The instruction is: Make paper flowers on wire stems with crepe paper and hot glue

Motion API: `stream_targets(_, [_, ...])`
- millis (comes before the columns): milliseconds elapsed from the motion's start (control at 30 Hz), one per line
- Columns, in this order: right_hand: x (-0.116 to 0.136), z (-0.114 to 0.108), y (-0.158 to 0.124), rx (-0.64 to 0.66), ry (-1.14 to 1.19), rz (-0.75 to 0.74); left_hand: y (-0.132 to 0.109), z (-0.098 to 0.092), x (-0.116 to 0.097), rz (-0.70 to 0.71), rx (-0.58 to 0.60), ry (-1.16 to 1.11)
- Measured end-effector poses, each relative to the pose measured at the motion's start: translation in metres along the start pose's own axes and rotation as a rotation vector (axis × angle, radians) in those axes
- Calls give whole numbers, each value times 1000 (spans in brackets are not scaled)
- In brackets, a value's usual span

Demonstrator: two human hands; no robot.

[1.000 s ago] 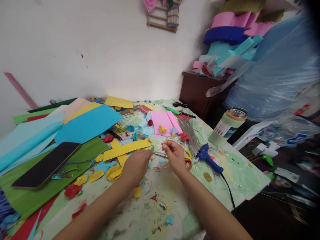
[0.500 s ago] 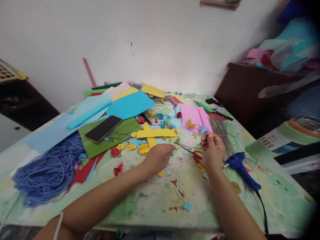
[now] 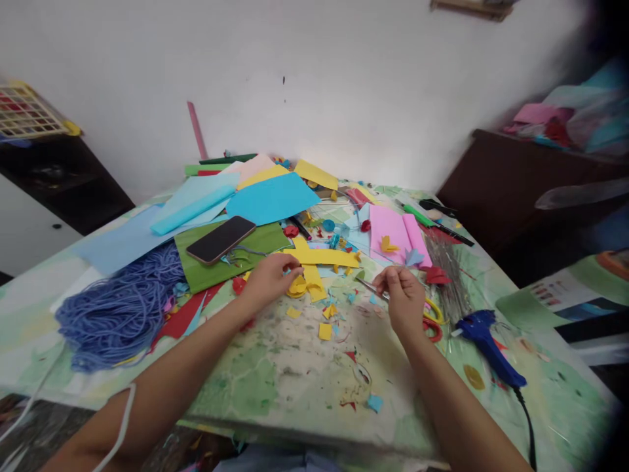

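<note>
My left hand (image 3: 272,280) hovers at the left end of the crossed yellow paper strips (image 3: 327,257), close to a yellow paper flower (image 3: 297,286). Its thumb and forefinger come together, and whatever is between them is too small to name. My right hand (image 3: 403,298) is closed over the middle of the scissors (image 3: 433,330), whose blades point left and whose yellow and red handles show on the right. What its fingers pinch is hidden. A red paper flower (image 3: 436,275) is just beyond the right hand. Small yellow paper pieces (image 3: 325,331) lie between the hands.
On the left are a blue yarn bundle (image 3: 113,314), a phone (image 3: 221,240) and coloured paper sheets (image 3: 272,198). Pink paper (image 3: 388,229), thin wires (image 3: 449,269) and a blue glue gun (image 3: 489,347) with a cord lie to the right. A wall stands behind the table.
My left hand has moved left and away from me, uncovering the yellow pieces. My right hand has come down over the scissors. The red flower beside it now shows. The view has shifted slightly.
</note>
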State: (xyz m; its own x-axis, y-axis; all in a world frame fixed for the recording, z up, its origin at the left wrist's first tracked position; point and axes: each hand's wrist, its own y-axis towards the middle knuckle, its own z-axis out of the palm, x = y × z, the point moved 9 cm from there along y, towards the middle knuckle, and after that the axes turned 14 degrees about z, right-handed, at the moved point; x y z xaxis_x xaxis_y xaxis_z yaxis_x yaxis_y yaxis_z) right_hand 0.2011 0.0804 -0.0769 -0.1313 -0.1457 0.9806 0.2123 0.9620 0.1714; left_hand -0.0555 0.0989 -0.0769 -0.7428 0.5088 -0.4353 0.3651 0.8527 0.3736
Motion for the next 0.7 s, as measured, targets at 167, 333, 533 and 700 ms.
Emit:
stream_targets(167, [54,47,-3,140,-120,-173,-11,18,31,-89,170,-8])
stream_targets(333, [64,87,-14,200,-159,-281,-14,31,28,-70,182,-72])
stream_targets(533, [22,89,-25,151,-226,-323,-12,26,27,-61,138,-100])
stream_targets(700, [23,84,-34,137,-218,-402,-12,13,23,-48,55,-96])
